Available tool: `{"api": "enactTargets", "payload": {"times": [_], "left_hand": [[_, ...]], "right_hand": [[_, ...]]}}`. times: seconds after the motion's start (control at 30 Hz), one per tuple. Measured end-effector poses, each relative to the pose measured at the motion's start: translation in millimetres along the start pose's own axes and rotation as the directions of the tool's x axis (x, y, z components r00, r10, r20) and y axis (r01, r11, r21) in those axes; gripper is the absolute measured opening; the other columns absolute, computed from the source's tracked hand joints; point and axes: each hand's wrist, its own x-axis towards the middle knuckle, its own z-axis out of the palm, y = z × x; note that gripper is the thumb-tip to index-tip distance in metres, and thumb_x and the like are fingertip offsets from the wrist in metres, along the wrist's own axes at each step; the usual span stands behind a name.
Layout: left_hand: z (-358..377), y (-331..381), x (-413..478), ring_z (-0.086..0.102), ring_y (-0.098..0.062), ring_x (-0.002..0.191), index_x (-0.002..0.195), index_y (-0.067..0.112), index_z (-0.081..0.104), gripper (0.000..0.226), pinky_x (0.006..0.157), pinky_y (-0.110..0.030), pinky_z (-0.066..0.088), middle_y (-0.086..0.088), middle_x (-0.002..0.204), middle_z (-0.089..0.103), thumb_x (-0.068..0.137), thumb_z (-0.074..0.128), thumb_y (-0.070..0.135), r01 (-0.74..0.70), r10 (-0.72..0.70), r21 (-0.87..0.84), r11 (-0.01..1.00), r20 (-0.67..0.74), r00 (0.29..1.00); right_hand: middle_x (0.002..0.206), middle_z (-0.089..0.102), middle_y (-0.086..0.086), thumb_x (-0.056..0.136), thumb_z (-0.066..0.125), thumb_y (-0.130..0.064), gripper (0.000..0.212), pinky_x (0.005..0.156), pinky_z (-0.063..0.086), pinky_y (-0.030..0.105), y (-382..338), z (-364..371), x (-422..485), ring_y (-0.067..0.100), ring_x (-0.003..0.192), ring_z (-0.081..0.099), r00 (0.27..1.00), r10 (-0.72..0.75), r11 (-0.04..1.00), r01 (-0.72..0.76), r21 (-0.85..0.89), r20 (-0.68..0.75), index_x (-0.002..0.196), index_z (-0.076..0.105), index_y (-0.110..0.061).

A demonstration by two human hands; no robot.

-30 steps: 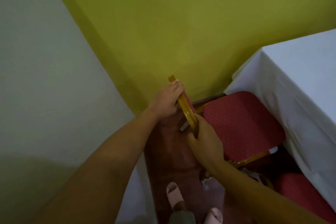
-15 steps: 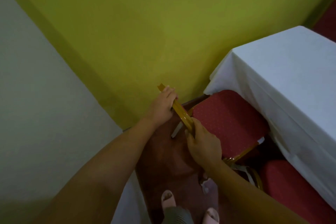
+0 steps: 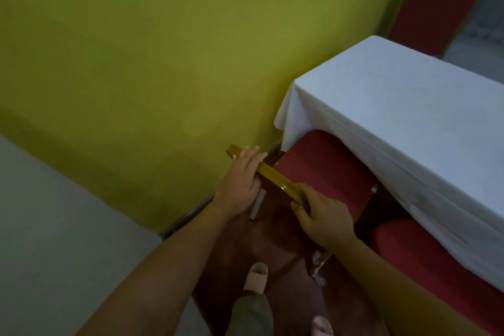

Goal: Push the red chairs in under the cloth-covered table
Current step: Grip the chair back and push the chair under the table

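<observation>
A red chair [image 3: 321, 172] with a gold frame stands at the corner of the table with the white cloth [image 3: 409, 123]; the far part of its seat lies under the cloth's hanging edge. My left hand [image 3: 242, 180] grips the far end of the chair's gold top rail [image 3: 275, 176]. My right hand [image 3: 324, 215] grips the near end of the same rail. A second red chair [image 3: 425, 254] shows its seat at the lower right, partly under the cloth. A third red chair [image 3: 433, 11] stands beyond the table's far end.
A yellow-green wall [image 3: 163, 49] runs close behind the chair, and a pale wall [image 3: 54, 240] lies to the left. The floor [image 3: 272, 243] is reddish-brown. My feet in light slippers [image 3: 256, 275] stand just behind the chair.
The view has swung right, showing more of the table and the far chair. The chair's seat has slid further under the cloth. Both hands keep their grip on the rail.
</observation>
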Motion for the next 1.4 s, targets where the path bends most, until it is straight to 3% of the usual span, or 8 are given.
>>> {"api": "enactTargets", "payload": {"times": [0.17, 0.4, 0.57, 0.67, 0.93, 1.03, 1.17, 1.4], "left_hand": [[3.0, -26.9, 10.0, 0.036, -0.025, 0.137, 0.135, 0.015, 0.047, 0.049, 0.113, -0.056, 0.024, -0.008, 0.14, 0.049, 0.088, 0.041, 0.03, -0.182, 0.183, 0.019, 0.983, -0.011, 0.983], [-3.0, -39.6, 26.8, 0.05, -0.014, 0.119, 0.118, 0.016, 0.056, 0.041, 0.111, -0.042, 0.022, -0.001, 0.122, 0.06, 0.088, 0.04, 0.038, -0.357, 0.358, -0.06, 0.932, 0.004, 0.934], [-12.3, -41.7, 53.2, 0.059, -0.013, 0.072, 0.082, 0.012, 0.067, 0.039, 0.07, -0.028, 0.042, 0.0, 0.077, 0.067, 0.093, 0.035, 0.031, -0.362, 0.366, -0.207, 0.909, -0.023, 0.93], [-10.3, -40.7, 72.2, 0.06, -0.013, 0.055, 0.068, 0.014, 0.072, 0.05, 0.054, -0.017, 0.036, -0.002, 0.06, 0.069, 0.094, 0.032, 0.03, -0.287, 0.287, -0.238, 0.928, -0.033, 0.957], [-4.1, -62.2, 89.8, 0.061, -0.014, 0.051, 0.062, 0.015, 0.071, 0.05, 0.05, -0.021, 0.036, 0.001, 0.057, 0.068, 0.092, 0.032, 0.025, -0.412, 0.406, -0.205, 0.888, -0.074, 0.911], [-8.4, -71.1, 101.6, 0.061, -0.016, 0.05, 0.061, 0.015, 0.07, 0.05, 0.046, -0.03, 0.041, 0.001, 0.056, 0.067, 0.091, 0.031, 0.026, -0.441, 0.435, -0.203, 0.874, -0.076, 0.897], [-9.9, -74.5, 114.4, 0.062, -0.018, 0.05, 0.061, 0.013, 0.07, 0.05, 0.044, -0.029, 0.046, 0.0, 0.056, 0.067, 0.09, 0.031, 0.026, -0.439, 0.434, -0.211, 0.874, -0.071, 0.898], [2.5, -58.3, 130.7, 0.057, -0.017, 0.046, 0.058, 0.012, 0.069, 0.054, 0.043, -0.027, 0.042, 0.0, 0.05, 0.063, 0.09, 0.028, 0.029, -0.386, 0.38, -0.192, 0.902, -0.069, 0.923]], "right_hand": [[0.079, 0.068, -0.013, 0.084, 0.045, -0.048, 0.037, 0.048, 0.037, 0.02, -3.1, 1.5, 0.4, 0.007, 0.059, 0.061, 0.998, 0.051, 0.999, -0.052, -0.009, -0.042, 0.116, 0.056, -0.033], [0.076, 0.066, -0.017, 0.091, 0.031, -0.062, 0.045, 0.052, 0.023, 0.006, -8.0, -2.7, 2.2, -0.005, 0.06, 0.054, 0.991, 0.118, 0.992, -0.12, -0.029, -0.06, 0.104, 0.064, -0.036], [0.049, 0.048, -0.016, 0.092, 0.02, -0.064, 0.05, 0.044, 0.022, 0.015, -20.2, 7.2, 13.1, -0.004, 0.045, 0.043, 0.927, 0.342, 0.936, -0.35, -0.027, -0.151, 0.06, 0.05, -0.041], [0.04, 0.044, -0.006, 0.09, 0.016, -0.066, 0.064, 0.04, 0.021, 0.02, -27.3, 12.5, 17.2, 0.002, 0.038, 0.042, 0.848, 0.499, 0.854, -0.517, -0.067, -0.177, 0.046, 0.039, -0.027], [0.035, 0.038, -0.006, 0.09, 0.018, -0.061, 0.066, 0.039, 0.018, 0.02, -49.8, 25.4, 28.2, 0.003, 0.032, 0.036, 0.74, 0.643, 0.746, -0.663, -0.055, -0.199, 0.04, 0.037, -0.023], [0.035, 0.036, -0.007, 0.091, 0.018, -0.06, 0.064, 0.038, 0.023, 0.023, -58.2, 34.1, 34.7, 0.006, 0.032, 0.037, 0.733, 0.652, 0.742, -0.67, -0.038, -0.193, 0.041, 0.035, -0.024], [0.035, 0.032, -0.007, 0.093, 0.022, -0.055, 0.061, 0.037, 0.017, 0.021, -54.3, 34.9, 47.4, 0.006, 0.03, 0.034, 0.746, 0.631, 0.755, -0.654, -0.05, -0.214, 0.041, 0.033, -0.024], [0.036, 0.038, -0.004, 0.092, 0.025, -0.052, 0.062, 0.038, 0.033, 0.028, -22.2, 23.1, 55.6, 0.008, 0.033, 0.04, 0.774, 0.587, 0.79, -0.612, -0.044, -0.236, 0.043, 0.041, -0.017]]}}
